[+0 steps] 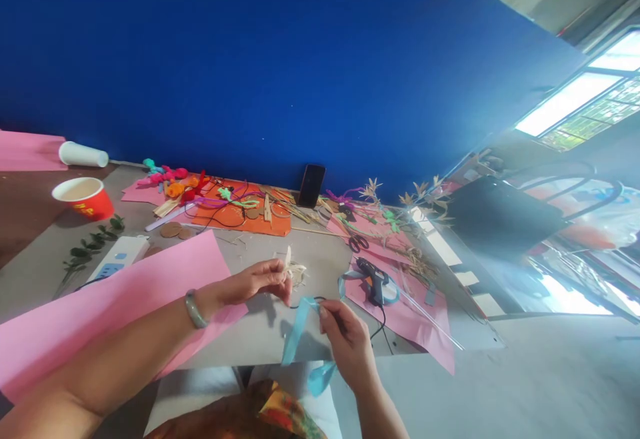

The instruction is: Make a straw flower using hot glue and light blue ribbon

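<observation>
My left hand (266, 282), with a bangle on its wrist, is closed in a pinch above the table's front part. At its fingertips is a small pale, straw-coloured craft piece (297, 274), whose exact kind I cannot make out. A thin dark stem or wire runs from below that hand towards the right one. My right hand (347, 340) pinches a light blue ribbon (296, 332). One length of the ribbon hangs between the hands, and another loops below the right hand past the table edge.
A glue gun (376, 280) and scissors (358, 244) lie to the right on pink paper (429, 322). A phone (311, 186) leans against the blue panel (280, 66). At left are a red paper cup (100, 203), a power strip (119, 256) and a leafy sprig (89, 250).
</observation>
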### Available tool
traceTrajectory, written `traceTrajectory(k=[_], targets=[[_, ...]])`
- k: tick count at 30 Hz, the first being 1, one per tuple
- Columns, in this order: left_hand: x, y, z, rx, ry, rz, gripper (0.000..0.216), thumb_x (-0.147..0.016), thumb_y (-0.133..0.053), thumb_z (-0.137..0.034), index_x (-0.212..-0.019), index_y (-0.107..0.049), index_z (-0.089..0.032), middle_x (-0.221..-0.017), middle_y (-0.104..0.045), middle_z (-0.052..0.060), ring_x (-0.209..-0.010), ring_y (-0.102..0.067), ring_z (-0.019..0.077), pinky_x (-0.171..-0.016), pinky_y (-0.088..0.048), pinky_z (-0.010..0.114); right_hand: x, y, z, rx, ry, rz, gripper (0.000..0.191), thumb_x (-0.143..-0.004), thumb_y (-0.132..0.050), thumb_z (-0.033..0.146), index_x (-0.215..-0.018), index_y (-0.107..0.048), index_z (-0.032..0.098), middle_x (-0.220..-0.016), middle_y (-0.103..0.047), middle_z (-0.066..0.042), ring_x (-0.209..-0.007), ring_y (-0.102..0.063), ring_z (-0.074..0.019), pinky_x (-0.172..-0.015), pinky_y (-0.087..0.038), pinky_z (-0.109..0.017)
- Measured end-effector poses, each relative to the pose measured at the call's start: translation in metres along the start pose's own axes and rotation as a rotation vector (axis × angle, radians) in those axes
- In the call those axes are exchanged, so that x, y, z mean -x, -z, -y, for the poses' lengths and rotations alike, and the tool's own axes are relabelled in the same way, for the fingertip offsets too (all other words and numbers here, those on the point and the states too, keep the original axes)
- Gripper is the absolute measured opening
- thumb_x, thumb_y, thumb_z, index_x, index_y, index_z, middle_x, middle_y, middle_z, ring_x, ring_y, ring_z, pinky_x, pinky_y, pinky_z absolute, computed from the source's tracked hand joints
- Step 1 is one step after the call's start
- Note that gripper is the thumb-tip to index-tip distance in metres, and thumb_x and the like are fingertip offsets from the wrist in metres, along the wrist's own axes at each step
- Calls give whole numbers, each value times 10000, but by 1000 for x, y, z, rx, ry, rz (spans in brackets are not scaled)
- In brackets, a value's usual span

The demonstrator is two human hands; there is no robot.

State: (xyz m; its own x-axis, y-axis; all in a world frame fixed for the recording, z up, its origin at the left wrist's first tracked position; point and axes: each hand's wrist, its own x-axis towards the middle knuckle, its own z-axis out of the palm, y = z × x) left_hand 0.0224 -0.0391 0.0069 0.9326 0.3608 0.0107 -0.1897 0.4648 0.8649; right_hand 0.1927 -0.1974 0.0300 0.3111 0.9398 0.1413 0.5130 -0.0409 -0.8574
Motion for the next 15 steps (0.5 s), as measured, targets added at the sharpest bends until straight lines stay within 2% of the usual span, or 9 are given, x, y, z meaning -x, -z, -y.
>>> traceTrajectory(k=[3,6,8,10,12,15], targets=[[0,-3,0,-20,11,-8,239,-860,-583,-386,-892,-617,-151,-1060,-663,133,-1022,-614,230,-934,-416,373,2,-9,8,-9,46,193,213,-907,-480,310,-834,-633,180,-658,-599,-6,-601,-533,-124,-593,-420,-218],[1,-4,1,-26,103,24,251,-835,-613,-395,-883,-616,-150,-1005,-685,125,-926,-639,210,-851,-450,340,4,-28,17,-9,62,303,213,-925,-449,300,-857,-613,181,-610,-543,25,-546,-456,-101,-570,-395,-206],[2,-2,1,-53,150,18,251,-814,-640,-396,-835,-584,-153,-917,-693,98,-752,-636,165,-711,-464,288,5,-36,19,-23,76,288,226,-938,-426,306,-857,-595,180,-583,-491,39,-529,-412,-96,-560,-379,-204],[3,2,-1,-98,176,19,260,-813,-640,-401,-806,-539,-162,-871,-691,83,-610,-581,115,-577,-428,236,6,-39,19,-21,102,217,223,-942,-417,302,-876,-592,180,-599,-500,33,-533,-418,-99,-557,-372,-207],[5,7,-6,-132,225,42,273,-813,-631,-419,-812,-501,-179,-819,-684,64,-467,-478,71,-441,-331,202,8,-35,17,4,128,134,207,-936,-424,284,-886,-597,182,-633,-543,15,-550,-460,-109,-558,-377,-215],[8,11,-15,-177,296,50,276,-809,-621,-444,-824,-505,-194,-731,-632,8,-358,-344,36,-353,-193,197,13,-22,10,33,144,40,182,-925,-442,257,-846,-591,189,-697,-601,-17,-626,-540,-134,-606,-412,-231]])
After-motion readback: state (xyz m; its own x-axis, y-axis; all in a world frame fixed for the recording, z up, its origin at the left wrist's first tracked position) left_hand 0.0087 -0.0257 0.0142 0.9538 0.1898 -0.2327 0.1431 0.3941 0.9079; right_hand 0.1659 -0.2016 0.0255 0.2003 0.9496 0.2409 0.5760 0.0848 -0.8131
